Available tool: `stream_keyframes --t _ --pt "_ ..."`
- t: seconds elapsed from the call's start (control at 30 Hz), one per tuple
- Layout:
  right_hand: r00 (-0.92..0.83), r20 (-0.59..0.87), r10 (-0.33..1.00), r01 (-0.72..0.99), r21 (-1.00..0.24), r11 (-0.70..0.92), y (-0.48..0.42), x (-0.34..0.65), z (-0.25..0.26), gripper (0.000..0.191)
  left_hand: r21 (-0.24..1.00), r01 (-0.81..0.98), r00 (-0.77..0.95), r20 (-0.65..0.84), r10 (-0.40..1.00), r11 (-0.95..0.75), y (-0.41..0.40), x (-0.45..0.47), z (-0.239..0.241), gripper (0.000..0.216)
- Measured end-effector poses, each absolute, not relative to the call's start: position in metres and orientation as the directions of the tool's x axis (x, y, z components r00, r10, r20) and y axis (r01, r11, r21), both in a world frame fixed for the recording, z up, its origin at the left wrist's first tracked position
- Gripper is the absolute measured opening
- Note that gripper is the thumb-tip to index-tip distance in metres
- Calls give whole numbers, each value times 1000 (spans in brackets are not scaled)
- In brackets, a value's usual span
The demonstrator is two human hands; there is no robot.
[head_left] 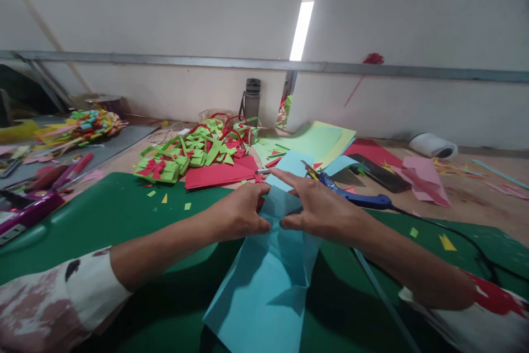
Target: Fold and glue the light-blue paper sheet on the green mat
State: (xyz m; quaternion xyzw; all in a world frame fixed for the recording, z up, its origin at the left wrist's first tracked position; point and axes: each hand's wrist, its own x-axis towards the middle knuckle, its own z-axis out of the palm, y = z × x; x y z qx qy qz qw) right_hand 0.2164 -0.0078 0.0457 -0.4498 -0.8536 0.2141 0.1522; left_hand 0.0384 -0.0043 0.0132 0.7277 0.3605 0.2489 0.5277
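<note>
A folded sheet of light blue paper (264,292) stretches from the near edge of the view up to both hands, with creases and a raised fold along its right side. My left hand (243,211) grips the left side of its far end, thumb on top and fingers partly hidden behind. On the opposite side, my right hand (320,204) pinches the same end between thumb and fingers, its index finger stretched out over the far edge. Just beyond the right hand lies a blue glue gun (355,197) with a black cord.
Green paper gift bags (198,149) with red bows are piled behind the left hand, beside folded red paper (221,173). A dark phone (382,173), coloured sheets (309,141) and a bottle (252,101) stand or lie further back. Paper scraps dot the green mat (136,215).
</note>
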Motion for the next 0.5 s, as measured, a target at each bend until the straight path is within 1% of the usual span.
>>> stream_keyframes --t 0.13,0.23,0.37,0.43,0.5 --pt "-534 32 845 722 -502 475 -3 218 44 88 935 268 653 0 758 -231 2 39 7 26" --pt "-550 37 834 707 -510 489 -1 219 40 88 928 277 660 4 751 -248 5 40 6 26" --pt "-552 21 834 713 -507 484 2 222 37 86 933 281 665 -20 746 -225 10 41 6 22" --pt "-564 7 826 707 -513 487 3 222 36 87 939 275 668 -32 743 -208 13 41 6 22" --pt "-581 24 814 690 -516 508 2 222 37 87 944 267 670 -37 741 -194 14 41 4 24"
